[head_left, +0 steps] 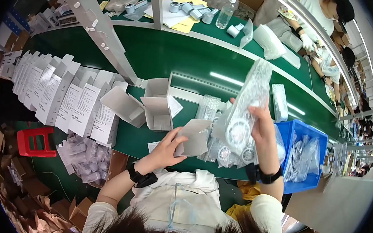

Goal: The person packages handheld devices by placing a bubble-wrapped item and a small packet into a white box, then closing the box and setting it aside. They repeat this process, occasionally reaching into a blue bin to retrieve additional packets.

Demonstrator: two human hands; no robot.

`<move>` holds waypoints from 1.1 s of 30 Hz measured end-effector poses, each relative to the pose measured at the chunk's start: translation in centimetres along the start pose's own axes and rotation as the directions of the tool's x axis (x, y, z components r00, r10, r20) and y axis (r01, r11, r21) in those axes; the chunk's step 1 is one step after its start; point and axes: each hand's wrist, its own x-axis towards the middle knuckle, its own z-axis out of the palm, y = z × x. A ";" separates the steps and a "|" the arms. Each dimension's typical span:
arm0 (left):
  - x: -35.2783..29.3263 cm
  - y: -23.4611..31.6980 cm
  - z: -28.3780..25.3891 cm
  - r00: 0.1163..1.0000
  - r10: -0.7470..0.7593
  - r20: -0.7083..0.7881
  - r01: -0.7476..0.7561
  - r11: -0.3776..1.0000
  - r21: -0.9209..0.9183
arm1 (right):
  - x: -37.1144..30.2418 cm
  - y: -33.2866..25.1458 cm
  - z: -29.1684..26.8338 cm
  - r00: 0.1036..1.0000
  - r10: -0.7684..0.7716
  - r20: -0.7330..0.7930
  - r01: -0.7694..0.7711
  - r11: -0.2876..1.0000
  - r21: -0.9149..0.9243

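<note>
My left hand [166,151] is closed on the side of a small open cardboard box [194,140], white outside and grey inside. My right hand [262,124] grips a long bubble-wrapped package [252,91], held up at a tilt to the right of that box. A round white part shows through the wrap at its lower end. Beneath it, more bubble-wrapped parts [224,153] lie on the green bench. Two more open boxes, an upright one [158,114] and a tilted one [123,107], stand left of my hands, with a folded white paper [175,107] beside them.
Rows of white printed boxes [70,103] with raised flaps line the left. A blue bin [293,168] of clear bags sits right. Beyond the green belt [187,55] are a water bottle [225,14] and grey devices. A red stool [37,141] stands left; co-workers work far right.
</note>
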 end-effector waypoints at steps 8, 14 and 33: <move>-1.1 0.8 1.8 0.996 -0.016 -0.089 0.002 0.988 -0.153 | -7.9 13.1 4.8 0.669 -0.498 -0.553 0.249 0.850 -0.464; -3.0 -1.9 3.9 0.961 0.110 -0.254 -0.127 0.991 -0.051 | -8.3 19.0 2.3 0.650 -0.709 -0.273 0.226 0.523 -0.822; -6.1 -1.3 4.9 0.889 -0.167 -0.426 0.174 0.984 -0.023 | -21.0 -5.3 -33.1 0.669 -0.586 -0.456 -0.694 -0.273 -0.666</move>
